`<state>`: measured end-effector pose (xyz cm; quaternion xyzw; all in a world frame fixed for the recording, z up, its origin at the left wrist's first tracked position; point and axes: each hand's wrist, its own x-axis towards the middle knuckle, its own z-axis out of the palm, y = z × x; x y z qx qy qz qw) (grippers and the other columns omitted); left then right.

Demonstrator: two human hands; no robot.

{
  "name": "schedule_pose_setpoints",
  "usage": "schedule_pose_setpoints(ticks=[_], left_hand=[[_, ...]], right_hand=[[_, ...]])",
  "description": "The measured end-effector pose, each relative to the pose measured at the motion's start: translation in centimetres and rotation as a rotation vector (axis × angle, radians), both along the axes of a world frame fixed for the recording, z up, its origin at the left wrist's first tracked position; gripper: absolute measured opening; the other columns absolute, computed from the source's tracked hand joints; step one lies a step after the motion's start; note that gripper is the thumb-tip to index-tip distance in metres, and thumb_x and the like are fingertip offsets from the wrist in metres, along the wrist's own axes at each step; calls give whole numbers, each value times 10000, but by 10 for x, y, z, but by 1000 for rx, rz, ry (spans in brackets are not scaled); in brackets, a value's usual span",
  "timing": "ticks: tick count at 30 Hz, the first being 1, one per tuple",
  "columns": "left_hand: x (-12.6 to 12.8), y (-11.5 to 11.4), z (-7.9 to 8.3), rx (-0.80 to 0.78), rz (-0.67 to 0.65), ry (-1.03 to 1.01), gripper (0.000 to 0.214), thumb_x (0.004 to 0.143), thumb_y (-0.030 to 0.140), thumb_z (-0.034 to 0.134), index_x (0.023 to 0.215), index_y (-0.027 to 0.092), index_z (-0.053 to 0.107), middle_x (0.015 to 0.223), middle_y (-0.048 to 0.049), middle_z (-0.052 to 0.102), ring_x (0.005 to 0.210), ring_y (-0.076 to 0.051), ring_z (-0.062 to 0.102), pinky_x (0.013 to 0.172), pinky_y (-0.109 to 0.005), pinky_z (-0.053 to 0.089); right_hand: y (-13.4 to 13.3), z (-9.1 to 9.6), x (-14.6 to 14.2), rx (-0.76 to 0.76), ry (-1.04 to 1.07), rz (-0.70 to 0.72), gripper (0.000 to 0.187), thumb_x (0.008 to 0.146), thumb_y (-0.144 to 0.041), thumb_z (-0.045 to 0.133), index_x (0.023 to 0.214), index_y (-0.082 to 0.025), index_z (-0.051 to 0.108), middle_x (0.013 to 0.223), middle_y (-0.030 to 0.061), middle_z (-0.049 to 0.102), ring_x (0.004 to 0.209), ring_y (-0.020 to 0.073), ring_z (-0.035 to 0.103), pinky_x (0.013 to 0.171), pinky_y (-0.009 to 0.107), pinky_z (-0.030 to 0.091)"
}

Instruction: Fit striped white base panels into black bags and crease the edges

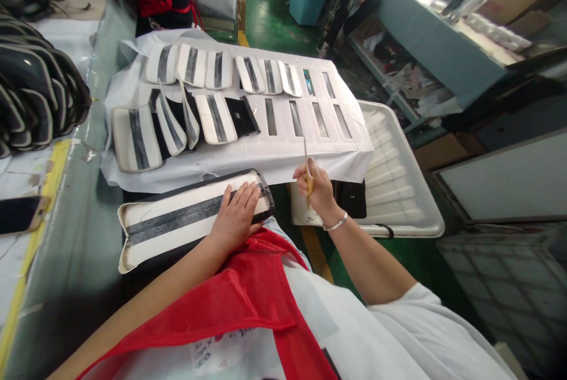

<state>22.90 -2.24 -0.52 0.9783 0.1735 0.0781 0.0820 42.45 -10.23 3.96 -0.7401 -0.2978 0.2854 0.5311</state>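
Observation:
My left hand (237, 211) lies flat, fingers stretched out, on the right end of a long white panel (163, 238) with a dark grey strip down its middle and black material around its edge. The panel rests across my lap beside the bench. My right hand (316, 188) is raised to the right of it, fingers closed around a slender tool (309, 182) with a yellow handle and a thin pale shaft pointing up. Whether the shaft is a blade or something else I cannot tell. It overlaps the white sheet's front edge in view.
Ahead, a white-covered board (283, 158) with rectangular slots carries several smaller striped panels (137, 137). A white plastic tub (401, 191) stands at right. On the left bench are stacked black pieces (33, 87) and a phone (20, 214). Two other people are further back.

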Motion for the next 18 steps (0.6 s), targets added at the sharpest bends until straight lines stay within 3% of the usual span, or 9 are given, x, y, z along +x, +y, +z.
schedule_pose_setpoints(ticks=[2,5,10,18], left_hand=[[-1,-1,1,-8,-11,-3,658,815,382,557,1367,72,377,1441,-169,368,1351,-287,294,1132,-526,103],[-1,-1,2,-18,-12,-2,615,797,356,584,1333,95,432,1424,-164,399,1336,-290,320,1131,-523,121],[0,1,0,-21,-5,6,596,788,361,600,1310,111,456,1430,-164,389,1332,-287,326,1123,-524,144],[3,2,-4,-38,7,3,571,791,369,592,1291,128,462,1424,-148,400,1331,-283,323,1122,-522,152]], right_hand=[[-6,3,-24,230,254,3,534,888,-607,154,690,-210,451,466,-62,274,377,99,268,399,219,266],[-5,3,-55,483,548,-48,438,875,-568,234,693,-219,426,479,-72,235,378,92,207,397,210,226],[3,-10,-68,586,650,-134,397,892,-500,231,708,-216,438,480,-68,237,376,93,203,397,218,219],[14,-22,-66,579,712,-274,412,900,-509,249,694,-209,441,465,-72,256,368,80,211,382,194,206]])
